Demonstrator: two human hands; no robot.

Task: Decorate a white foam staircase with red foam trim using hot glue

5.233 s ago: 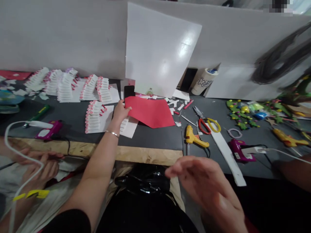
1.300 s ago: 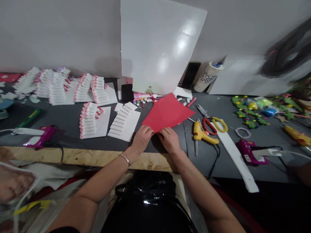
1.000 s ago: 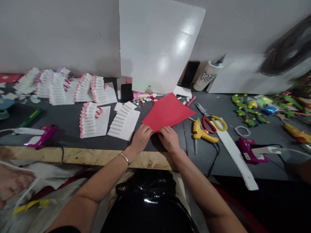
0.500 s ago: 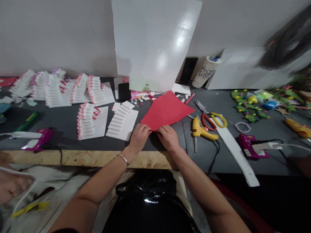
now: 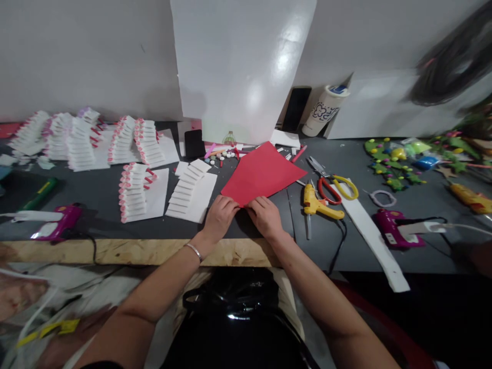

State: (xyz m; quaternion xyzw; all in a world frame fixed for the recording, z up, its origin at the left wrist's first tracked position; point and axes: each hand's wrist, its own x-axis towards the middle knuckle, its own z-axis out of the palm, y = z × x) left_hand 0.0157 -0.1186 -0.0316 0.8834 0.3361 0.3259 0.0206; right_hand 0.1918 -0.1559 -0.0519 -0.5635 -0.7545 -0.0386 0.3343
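A sheet of red paper [image 5: 263, 171] lies turned at an angle on the dark table, one corner pointing towards me. My left hand [image 5: 222, 214] pinches its near edge just left of that corner, fingers bent and pressed together. On the other side of the corner, my right hand [image 5: 265, 215] grips the edge the same way. The fingertips are partly hidden by the backs of the hands. To the left sits a white card [image 5: 203, 197] with stacked white strips. A yellow glue gun [image 5: 317, 202] lies right of the paper, beside scissors [image 5: 338, 188] with red and yellow handles.
More white strip pieces with pink tips [image 5: 134, 192] stand on the left. A long white strip [image 5: 371, 236], a purple power socket [image 5: 400, 230] and green star-like decorations [image 5: 388, 164] are on the right. A cup [image 5: 325, 110] and phone [image 5: 295, 108] stand behind. A person's hand [image 5: 23, 292] shows lower left.
Both hands keep their hold on the red paper's edge, almost unmoved. The view has shifted very slightly. At the lower left, more of another person's arm shows.
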